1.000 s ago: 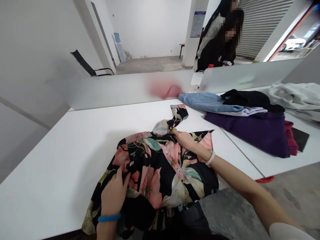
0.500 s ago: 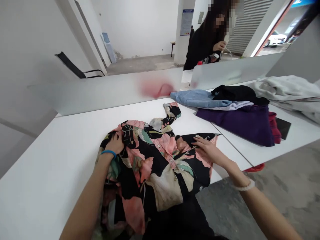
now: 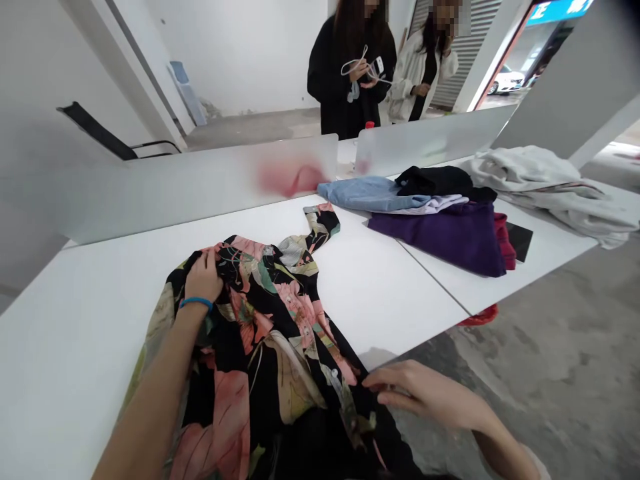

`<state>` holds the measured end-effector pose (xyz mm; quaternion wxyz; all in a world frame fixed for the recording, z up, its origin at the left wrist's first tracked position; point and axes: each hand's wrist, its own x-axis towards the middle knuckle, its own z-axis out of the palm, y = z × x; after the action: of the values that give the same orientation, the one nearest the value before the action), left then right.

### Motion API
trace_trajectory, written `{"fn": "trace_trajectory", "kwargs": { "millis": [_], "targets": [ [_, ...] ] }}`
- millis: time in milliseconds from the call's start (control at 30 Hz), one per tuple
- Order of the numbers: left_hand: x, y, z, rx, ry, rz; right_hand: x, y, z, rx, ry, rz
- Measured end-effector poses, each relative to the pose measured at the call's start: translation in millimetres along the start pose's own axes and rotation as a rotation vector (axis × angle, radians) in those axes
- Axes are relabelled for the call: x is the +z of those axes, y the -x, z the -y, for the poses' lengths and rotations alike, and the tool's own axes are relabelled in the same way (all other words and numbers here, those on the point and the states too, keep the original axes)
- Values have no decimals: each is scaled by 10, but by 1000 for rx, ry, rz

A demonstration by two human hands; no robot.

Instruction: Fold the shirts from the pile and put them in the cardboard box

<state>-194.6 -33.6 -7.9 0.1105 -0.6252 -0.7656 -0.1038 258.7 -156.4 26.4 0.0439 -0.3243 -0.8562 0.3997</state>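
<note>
A black shirt (image 3: 257, 313) with large pink, green and cream flowers lies on the white table, its lower part hanging toward me over the near edge. One cuffed sleeve (image 3: 323, 223) reaches away from me. My left hand (image 3: 204, 277), with a blue band at the wrist, is closed over bunched cloth at the shirt's upper left. At the front edge on the right, my right hand (image 3: 425, 393) has its fingers stretched out with a gap from the thumb; the fingertips meet the cloth. A button placket runs down the shirt's right side.
Folded light blue (image 3: 370, 193), black (image 3: 443, 180) and purple clothes (image 3: 445, 237) are piled at the right. Beyond them lies white clothing (image 3: 545, 190). A frosted divider (image 3: 210, 183) runs along the table's back. Two people (image 3: 350, 73) stand behind it.
My right hand has moved from flat on the shirt's right panel down toward me. That panel no longer spreads right. My left hand stays at the upper left; the view has turned right.
</note>
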Motion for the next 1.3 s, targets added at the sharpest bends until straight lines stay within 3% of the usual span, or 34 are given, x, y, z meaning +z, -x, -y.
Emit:
{"fn": "trace_trajectory", "kwargs": {
  "millis": [100, 167, 300, 433, 567, 667, 767, 933, 1033, 1100, 1200, 1300],
  "targets": [
    [-279, 371, -338, 124, 9, -70, -101, -205, -28, -38, -10, -41],
    [-379, 774, -572, 225, 75, 18, -188, -419, -86, -83, 35, -106],
    [-270, 1632, -868, 233, 102, 65, -407, -1121, -273, -153, 174, -303],
    [-105, 2111, -892, 158, 25, 34, -561, -2055, -499, -117, 339, -503],
    [-128, 2337, -697, 100, -19, 30, -564, -2671, -693, -78, 490, -493],
    [-184, 2560, -447, 104, -52, 7, -622, -2760, -899, 28, 572, -490],
    [-206, 2772, -241, 175, -105, -45, -805, -2670, -1151, 124, 680, -505],
    [-159, 2838, -255, 169, -160, -84, -1120, -2594, -1265, 231, 761, -533],
    [-152, 2838, -279, 208, -154, -65, -1153, -2675, -1109, 139, 770, -534],
    [-176, 2897, -177, 252, -135, -80, -1120, -2748, -1017, 9, 738, -494],
    [-249, 3075, 150, 280, -116, -162, -1062, -2822, -1004, -116, 591, -389],
    [-350, 3287, 501, 242, -165, -186, -1029, -2813, -1119, -109, 417, -309]
  ]
}}
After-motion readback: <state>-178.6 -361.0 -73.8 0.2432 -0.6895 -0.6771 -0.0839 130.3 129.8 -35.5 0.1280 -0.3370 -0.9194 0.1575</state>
